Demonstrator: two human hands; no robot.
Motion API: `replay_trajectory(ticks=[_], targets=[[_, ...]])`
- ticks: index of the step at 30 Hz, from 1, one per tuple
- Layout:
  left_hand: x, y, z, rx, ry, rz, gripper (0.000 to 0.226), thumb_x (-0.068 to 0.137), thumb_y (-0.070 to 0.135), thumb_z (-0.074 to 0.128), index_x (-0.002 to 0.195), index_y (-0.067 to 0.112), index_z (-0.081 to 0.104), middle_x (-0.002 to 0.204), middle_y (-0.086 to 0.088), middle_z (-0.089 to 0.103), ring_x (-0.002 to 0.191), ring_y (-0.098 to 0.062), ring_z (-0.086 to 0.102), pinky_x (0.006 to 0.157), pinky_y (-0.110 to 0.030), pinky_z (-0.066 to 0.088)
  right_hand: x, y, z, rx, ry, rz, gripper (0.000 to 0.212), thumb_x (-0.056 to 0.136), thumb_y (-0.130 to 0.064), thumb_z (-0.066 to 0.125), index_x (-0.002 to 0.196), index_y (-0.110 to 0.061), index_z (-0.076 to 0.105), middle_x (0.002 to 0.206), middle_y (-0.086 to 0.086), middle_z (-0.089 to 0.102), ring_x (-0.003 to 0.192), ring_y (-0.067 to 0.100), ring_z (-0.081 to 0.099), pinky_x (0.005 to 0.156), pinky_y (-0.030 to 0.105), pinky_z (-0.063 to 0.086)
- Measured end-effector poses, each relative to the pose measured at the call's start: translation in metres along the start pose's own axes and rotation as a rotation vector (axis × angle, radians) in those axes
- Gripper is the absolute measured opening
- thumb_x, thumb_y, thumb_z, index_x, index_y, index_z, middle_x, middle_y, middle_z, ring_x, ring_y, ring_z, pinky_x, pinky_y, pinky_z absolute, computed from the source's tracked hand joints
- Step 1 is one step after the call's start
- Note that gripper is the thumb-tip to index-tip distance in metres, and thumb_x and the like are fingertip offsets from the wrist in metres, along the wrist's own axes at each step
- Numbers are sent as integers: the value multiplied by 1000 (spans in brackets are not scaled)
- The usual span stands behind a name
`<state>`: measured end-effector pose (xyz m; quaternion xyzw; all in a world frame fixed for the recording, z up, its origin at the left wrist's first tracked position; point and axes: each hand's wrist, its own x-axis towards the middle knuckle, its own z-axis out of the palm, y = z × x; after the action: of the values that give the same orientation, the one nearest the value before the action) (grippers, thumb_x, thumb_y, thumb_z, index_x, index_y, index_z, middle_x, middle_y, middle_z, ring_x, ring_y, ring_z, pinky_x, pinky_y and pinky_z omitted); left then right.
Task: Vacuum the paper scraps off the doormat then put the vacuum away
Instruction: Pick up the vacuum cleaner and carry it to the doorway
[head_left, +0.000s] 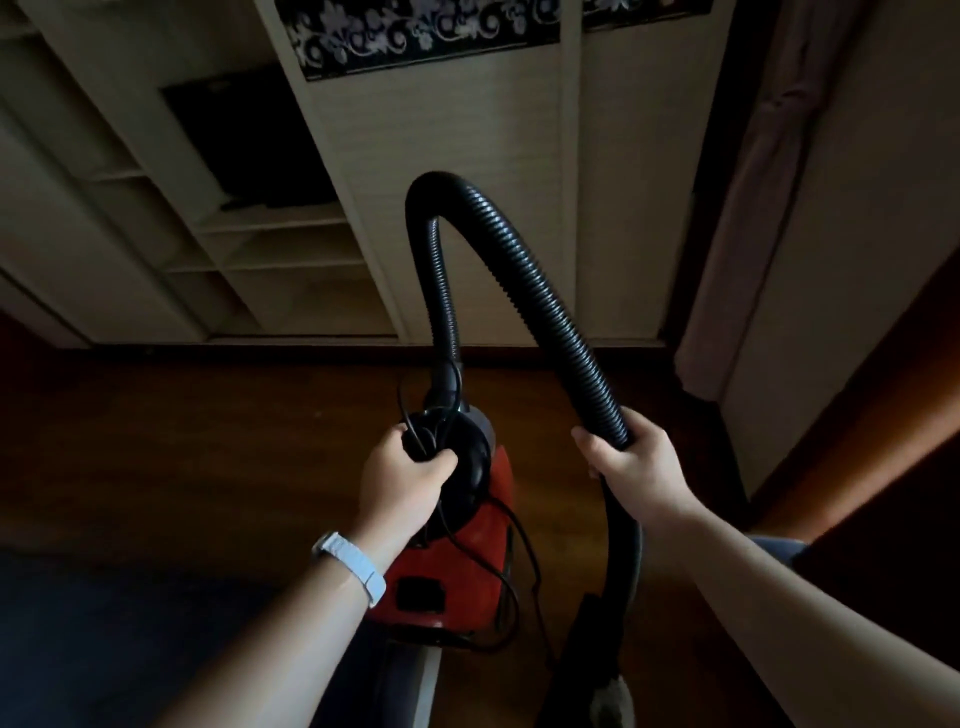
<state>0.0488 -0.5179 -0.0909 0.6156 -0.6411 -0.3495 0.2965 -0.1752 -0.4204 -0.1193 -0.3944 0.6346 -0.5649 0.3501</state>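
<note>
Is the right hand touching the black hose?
Touching. The head view shows the right hand wrapped around the hose near its lower end.

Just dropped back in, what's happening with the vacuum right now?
A person is holding the red canister vacuum off the wooden floor. The left hand grips its black top handle along with some loose cord. The right hand is closed around the ribbed black hose, which arches up in front of a pale wardrobe. No doormat or scraps are recognisable here.
</note>
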Motion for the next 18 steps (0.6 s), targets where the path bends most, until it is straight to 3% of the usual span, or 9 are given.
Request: replay_trajectory(ticks=[7, 14, 18], targets=[[72, 32, 19, -23, 89, -50, 14, 76, 22, 71, 87, 24, 63, 79, 4, 69, 71, -12, 67, 58, -28, 53, 118, -13, -4, 22, -113, -3, 17, 85, -24, 75, 97, -20, 64, 67, -2, 61, 57, 9, 57, 52, 28, 47], [153, 35, 16, -113, 179, -140, 13, 73, 24, 71, 82, 19, 63, 78, 0, 68, 70, -17, 67, 60, -34, 55, 213, -41, 44, -7, -192, -73, 15, 84, -21, 77, 91, -24, 64, 67, -6, 60, 55, 3, 54, 49, 20, 43], [216, 21, 12, -177, 170, -170, 11, 76, 20, 70, 81, 17, 61, 75, -1, 65, 67, -19, 66, 54, -31, 50, 270, -41, 78, -52, -228, -41, 17, 84, -25, 76, 94, -27, 63, 70, -4, 61, 57, 2, 56, 51, 20, 46]])
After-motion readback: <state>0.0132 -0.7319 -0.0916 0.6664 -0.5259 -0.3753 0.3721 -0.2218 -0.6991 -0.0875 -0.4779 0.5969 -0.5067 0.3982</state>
